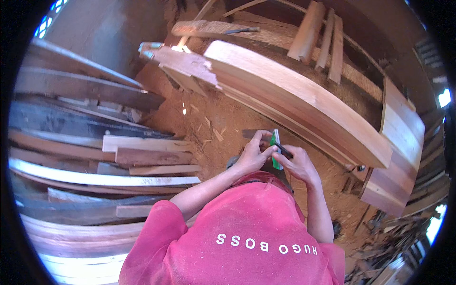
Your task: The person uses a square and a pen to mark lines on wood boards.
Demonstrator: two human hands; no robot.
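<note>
Both my hands meet in front of my body, above the sawdust floor. My left hand (253, 156) is closed, thumb and fingers pinching a thin green and white flat object (276, 161) that stands on edge; its kind is not clear. My right hand (299, 164) grips a short black stick-like object (284, 151) that crosses in front of the green one. Its fingertips are close to the green object, and what it is exactly cannot be made out. Just beyond my left fingers shows a dark flat strip (250, 133), partly hidden by the hand.
A long thick wooden plank (304, 95) lies ahead, running to the right. Stacked boards (152, 156) fill the left side. A jointed wooden panel (401, 147) stands at the right, with scrap wood (389, 237) below it. Short boards (308, 33) lean at the back.
</note>
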